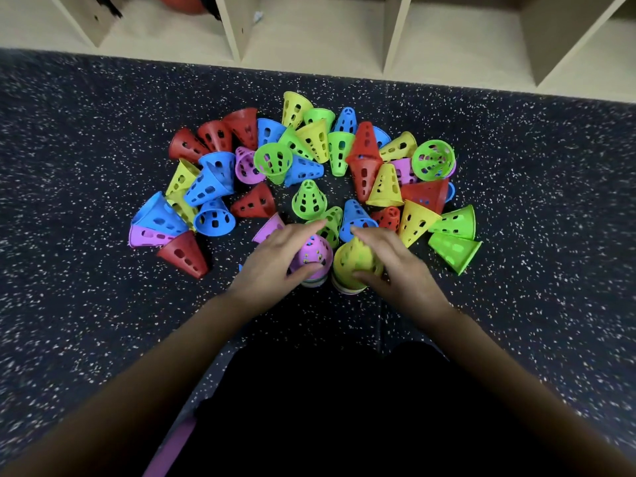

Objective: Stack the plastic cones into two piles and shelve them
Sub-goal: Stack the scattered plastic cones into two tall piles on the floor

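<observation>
Purple-topped pile (311, 257) sits gripped by left fingers (303, 232), yellow-topped pile (356, 259) by right fingers (368, 233), loose cones (308, 201) crowding beyond.

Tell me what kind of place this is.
Probably a school gym or sports storeroom: a speckled rubber floor, open wooden cubby shelves at floor level, and a heap of perforated plastic training cones in many colours lying in front of them.

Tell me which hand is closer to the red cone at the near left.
Left. The left hand, gripping the purple-topped pile, is just right of the red cone; the right hand is farther right, gripping the yellow-topped pile.
</observation>
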